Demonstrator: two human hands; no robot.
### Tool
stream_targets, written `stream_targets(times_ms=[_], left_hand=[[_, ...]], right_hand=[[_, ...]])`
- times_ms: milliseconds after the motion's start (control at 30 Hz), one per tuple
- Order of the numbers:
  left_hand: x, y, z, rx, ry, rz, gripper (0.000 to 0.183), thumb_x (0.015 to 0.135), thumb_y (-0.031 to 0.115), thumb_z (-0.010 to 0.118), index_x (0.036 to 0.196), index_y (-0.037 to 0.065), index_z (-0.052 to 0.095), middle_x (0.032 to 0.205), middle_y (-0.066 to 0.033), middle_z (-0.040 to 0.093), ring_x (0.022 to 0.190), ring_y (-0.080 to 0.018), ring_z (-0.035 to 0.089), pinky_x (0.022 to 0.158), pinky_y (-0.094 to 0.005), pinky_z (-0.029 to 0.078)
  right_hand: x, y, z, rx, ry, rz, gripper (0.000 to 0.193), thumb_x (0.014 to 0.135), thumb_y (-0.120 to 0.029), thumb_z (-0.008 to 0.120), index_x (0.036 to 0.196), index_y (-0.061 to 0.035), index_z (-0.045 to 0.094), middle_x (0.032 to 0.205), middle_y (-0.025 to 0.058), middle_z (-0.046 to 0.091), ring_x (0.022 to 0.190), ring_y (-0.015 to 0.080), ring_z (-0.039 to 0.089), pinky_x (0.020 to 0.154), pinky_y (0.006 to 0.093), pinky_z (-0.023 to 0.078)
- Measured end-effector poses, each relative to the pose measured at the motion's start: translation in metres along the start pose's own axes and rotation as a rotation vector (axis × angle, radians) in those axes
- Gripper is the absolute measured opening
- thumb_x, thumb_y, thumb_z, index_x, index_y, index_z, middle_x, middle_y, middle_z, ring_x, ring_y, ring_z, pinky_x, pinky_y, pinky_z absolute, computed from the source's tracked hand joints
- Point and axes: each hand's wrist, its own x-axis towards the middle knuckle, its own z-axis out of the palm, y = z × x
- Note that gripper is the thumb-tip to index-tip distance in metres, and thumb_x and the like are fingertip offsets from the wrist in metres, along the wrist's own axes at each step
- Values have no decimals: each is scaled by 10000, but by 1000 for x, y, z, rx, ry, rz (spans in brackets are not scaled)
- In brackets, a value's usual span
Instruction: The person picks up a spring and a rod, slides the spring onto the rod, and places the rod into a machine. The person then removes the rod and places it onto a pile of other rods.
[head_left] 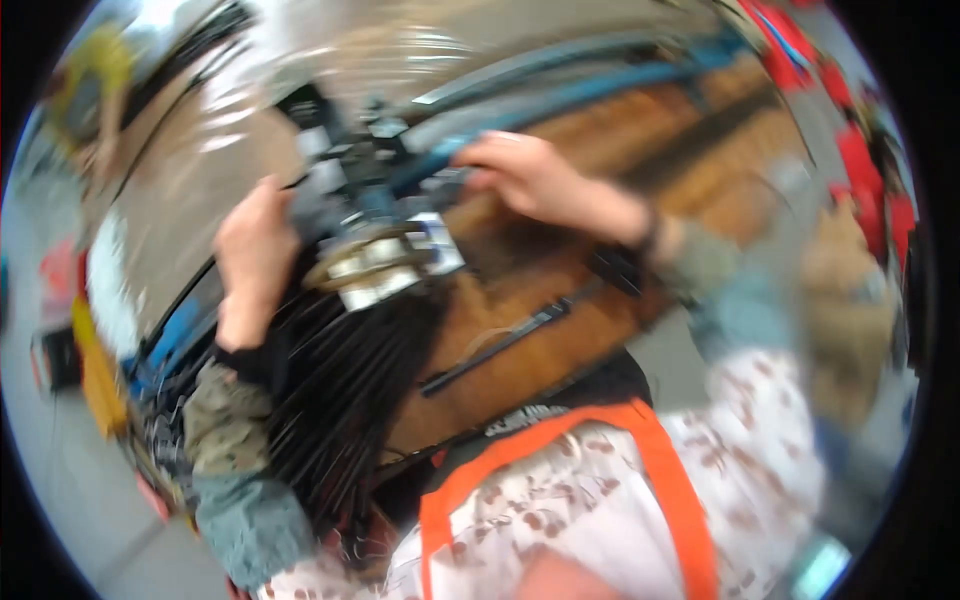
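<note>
Left grip: fingers of the left hand (256, 245) are curled, with the thumb raised, at the left side of a dark metal fixture (375, 200); blur hides the fingertips, so whether they close on a part cannot be told.
Right grip: thumb and fingertips of the right hand (540, 180) come near one another, a narrow gap at most, beside the fixture's right side; whether something small is pinched there cannot be told.
Left arm: reaches up from the lower left, a black band (250, 365) at the wrist, the back of the hand outward.
Right arm: comes in from the right, bent, a dark wristband (652, 235) below the hand, knuckles up.
Fixture: stands between the two hands, with a tan ring (330, 270) and pale blocks (370, 270) at its near end.
Black strands: a long, thick bundle of black strands (350, 370) fans from below the ring toward the person, right of the left forearm.
Bench: brown wooden bench (570, 360), a slim black rod (495, 348) lying slantwise on it; a blue bar (580, 90) runs along the far side.
Beyond: a brown surface (170, 160) with shiny clear film (420, 50).
Room: a person in yellow (100, 70) at upper left; people in red (862, 160) at right.
</note>
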Motion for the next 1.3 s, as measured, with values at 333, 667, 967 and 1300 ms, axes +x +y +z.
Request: stream_targets(times_ms=[333,667,967,1300], left_hand=[[-23,-91,-20,552,255,193,221,913,158,638,1133,139,635,1025,-96,664,977,-298,624,823,-398,471],[-39,291,-11,-679,192,331,159,714,163,642,804,37,606,890,-133,563,938,-285,577,766,-366,503],[91,412,-36,-1057,-80,166,232,817,254,671,937,63,725,843,-127,716,818,-254,694,723,-403,521],[28,140,-240,-27,425,310,180,900,72,638,1063,1,669,812,-167,652,716,-355,621,652,-387,473]], right_hand=[[-224,49,-214,-1362,-720,277,120,809,-174,561,880,-135,649,966,90,607,1018,266,570,799,402,469],[-250,29,-286,-1005,-71,94,387,823,17,594,1206,-23,638,1195,188,641,1126,315,602,976,400,488],[-168,-98,-184,-738,431,102,292,927,-1,547,1207,-27,624,1126,152,657,1068,242,626,925,349,505],[-52,18,-116,-133,247,400,186,1047,-153,507,1172,-91,630,892,30,683,799,125,656,733,272,535]])
